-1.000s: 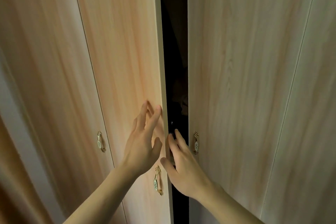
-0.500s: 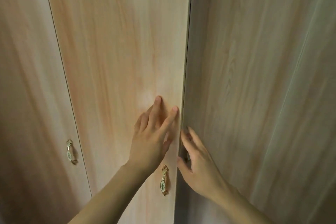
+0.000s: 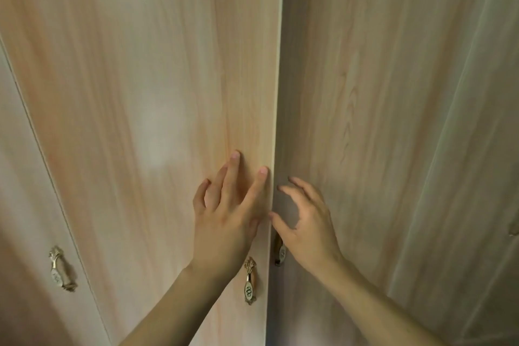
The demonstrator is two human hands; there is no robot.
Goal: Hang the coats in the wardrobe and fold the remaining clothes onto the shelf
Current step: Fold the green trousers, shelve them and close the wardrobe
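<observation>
A far-left ornate brass pull handle [image 3: 61,269] looked blurred. The left hand [image 3: 224,222] pressed straight fingers on the pale wood-grain wardrobe door [image 3: 157,109], closed against its neighbour, hiding everything inside. The right hand [image 3: 307,226], loosely curled and empty, half-covered another handle [image 3: 280,253]

Left hand [image 3: 224,222] flat on left wardrobe door [image 3: 157,121], fingertips near its right edge at 12 o'clock of brass handle [image 3: 249,281]. Right hand [image 3: 309,230] loosely curled at right door [image 3: 393,121] edge, covering a second handle [image 3: 280,254]. Third handle [image 3: 60,268] at 8 o'clock
</observation>
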